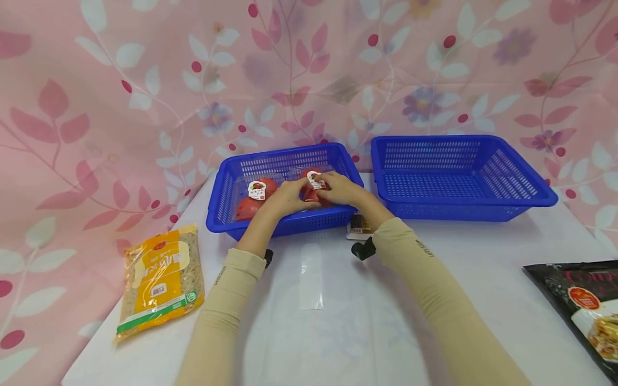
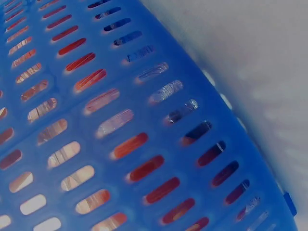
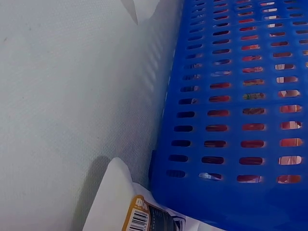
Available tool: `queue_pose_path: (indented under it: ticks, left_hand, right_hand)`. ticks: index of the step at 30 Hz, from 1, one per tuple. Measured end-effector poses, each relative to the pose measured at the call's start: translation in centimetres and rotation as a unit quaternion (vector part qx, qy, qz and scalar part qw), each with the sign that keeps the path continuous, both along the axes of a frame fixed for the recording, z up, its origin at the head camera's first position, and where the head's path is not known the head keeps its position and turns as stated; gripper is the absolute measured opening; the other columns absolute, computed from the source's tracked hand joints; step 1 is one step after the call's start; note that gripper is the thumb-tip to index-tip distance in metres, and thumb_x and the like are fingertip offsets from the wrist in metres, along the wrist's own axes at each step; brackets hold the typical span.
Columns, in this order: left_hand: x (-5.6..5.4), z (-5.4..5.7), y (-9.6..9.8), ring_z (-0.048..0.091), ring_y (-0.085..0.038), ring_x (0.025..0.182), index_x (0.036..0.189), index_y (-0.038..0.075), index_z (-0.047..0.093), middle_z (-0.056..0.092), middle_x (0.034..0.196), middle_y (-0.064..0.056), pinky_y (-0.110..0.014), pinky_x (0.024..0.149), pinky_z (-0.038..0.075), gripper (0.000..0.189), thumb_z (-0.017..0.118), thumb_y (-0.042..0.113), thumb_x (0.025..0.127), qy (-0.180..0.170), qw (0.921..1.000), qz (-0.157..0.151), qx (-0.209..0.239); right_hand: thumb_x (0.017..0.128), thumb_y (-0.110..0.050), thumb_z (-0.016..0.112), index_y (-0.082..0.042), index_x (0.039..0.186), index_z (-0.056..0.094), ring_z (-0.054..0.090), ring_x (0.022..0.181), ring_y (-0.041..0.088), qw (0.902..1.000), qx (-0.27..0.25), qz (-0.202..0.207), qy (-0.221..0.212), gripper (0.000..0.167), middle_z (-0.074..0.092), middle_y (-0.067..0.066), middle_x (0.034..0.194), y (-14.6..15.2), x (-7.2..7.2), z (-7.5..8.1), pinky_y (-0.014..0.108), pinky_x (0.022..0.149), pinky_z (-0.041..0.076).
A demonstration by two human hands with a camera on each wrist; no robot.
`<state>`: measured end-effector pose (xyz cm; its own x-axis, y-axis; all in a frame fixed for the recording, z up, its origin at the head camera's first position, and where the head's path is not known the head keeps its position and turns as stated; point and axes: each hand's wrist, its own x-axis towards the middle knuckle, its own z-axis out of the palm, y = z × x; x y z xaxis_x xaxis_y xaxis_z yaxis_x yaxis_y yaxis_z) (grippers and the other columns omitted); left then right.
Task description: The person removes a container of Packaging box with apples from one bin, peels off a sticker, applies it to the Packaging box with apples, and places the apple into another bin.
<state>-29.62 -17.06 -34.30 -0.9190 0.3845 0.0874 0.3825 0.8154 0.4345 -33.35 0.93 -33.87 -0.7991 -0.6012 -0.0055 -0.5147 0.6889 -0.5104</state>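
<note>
In the head view, a blue basket at the left holds two clear packs of red tomatoes with white labels. Both hands reach over its front rim to the right-hand tomato pack. My left hand grips the pack's left side, its thumb toward the front. On the other side my right hand holds the pack, fingers bent over its top near the label. Beside them lies the other tomato pack, untouched. Both wrist views show the slotted basket wall with red behind it; the hands are out of sight there.
A second blue basket stands at the right with nothing in it. A yellow bag lies at the left, a black bag at the right edge. Partly under the left basket's right corner is a brown-and-white package.
</note>
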Motion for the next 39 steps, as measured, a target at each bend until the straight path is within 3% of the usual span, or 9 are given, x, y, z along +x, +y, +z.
queue_pose_path:
  ticks: [11, 16, 20, 24, 28, 39]
  left_hand:
    - [0.6, 0.2, 0.1, 0.051, -0.020, 0.070, 0.097, 0.011, 0.056, 0.055, 0.078, -0.005, -0.029, 0.060, 0.042, 0.043, 0.071, 0.044, 0.076, 0.015, 0.9998, 0.013, -0.001]
    - [0.5, 0.1, 0.1, 0.049, -0.020, 0.073, 0.100, 0.009, 0.056, 0.055, 0.081, -0.008, -0.028, 0.062, 0.041, 0.042, 0.071, 0.041, 0.077, 0.010, 0.9999, 0.004, 0.010]
    - [0.3, 0.1, 0.0, 0.049, -0.020, 0.076, 0.103, 0.009, 0.056, 0.057, 0.085, -0.010, -0.030, 0.064, 0.042, 0.043, 0.070, 0.040, 0.078, 0.013, 0.9998, -0.007, 0.010]
    - [0.4, 0.4, -0.1, 0.052, -0.020, 0.083, 0.110, 0.009, 0.057, 0.058, 0.091, -0.008, -0.033, 0.071, 0.045, 0.046, 0.066, 0.044, 0.080, 0.018, 0.9998, 0.005, -0.004]
    - [0.6, 0.8, -0.1, 0.053, -0.024, 0.094, 0.114, 0.010, 0.059, 0.060, 0.101, -0.008, -0.039, 0.080, 0.046, 0.050, 0.059, 0.049, 0.084, 0.024, 0.9987, 0.035, -0.027]
    - [1.3, 1.2, 0.2, 0.044, -0.035, 0.121, 0.127, 0.007, 0.052, 0.050, 0.129, -0.016, -0.048, 0.097, 0.036, 0.048, 0.050, 0.041, 0.092, 0.048, 0.9931, 0.076, -0.075]
  right_hand:
    - [0.093, -0.025, 0.050, -0.008, 0.138, 0.039, 0.036, 0.127, 0.031, 0.9997, 0.013, 0.021, 0.000, 0.049, 0.038, 0.014, 0.141, -0.1, 0.6, 0.1, 0.048, 0.103, 0.028]
    - [0.094, -0.026, 0.048, -0.007, 0.139, 0.037, 0.028, 0.132, 0.031, 0.9991, 0.033, 0.019, 0.020, 0.050, 0.036, 0.015, 0.142, -0.2, 0.7, 0.0, 0.051, 0.107, 0.015]
    - [0.093, -0.027, 0.049, -0.007, 0.138, 0.039, 0.028, 0.132, 0.034, 0.9984, 0.043, 0.013, 0.035, 0.050, 0.036, 0.017, 0.141, -0.3, 0.8, 0.2, 0.052, 0.106, 0.018]
    - [0.092, -0.024, 0.051, -0.004, 0.134, 0.045, 0.032, 0.129, 0.035, 0.9974, 0.034, 0.014, 0.061, 0.047, 0.040, 0.020, 0.137, -0.2, 0.7, 0.3, 0.052, 0.104, 0.024]
    - [0.090, -0.021, 0.052, -0.002, 0.130, 0.049, 0.033, 0.127, 0.037, 0.9954, 0.021, 0.009, 0.093, 0.044, 0.042, 0.022, 0.135, -0.1, 0.7, 0.4, 0.052, 0.104, 0.023]
    - [0.090, -0.016, 0.053, -0.001, 0.126, 0.053, 0.032, 0.127, 0.038, 0.9908, -0.034, 0.003, 0.131, 0.039, 0.041, 0.023, 0.135, 0.3, 1.7, 0.6, 0.051, 0.105, 0.022]
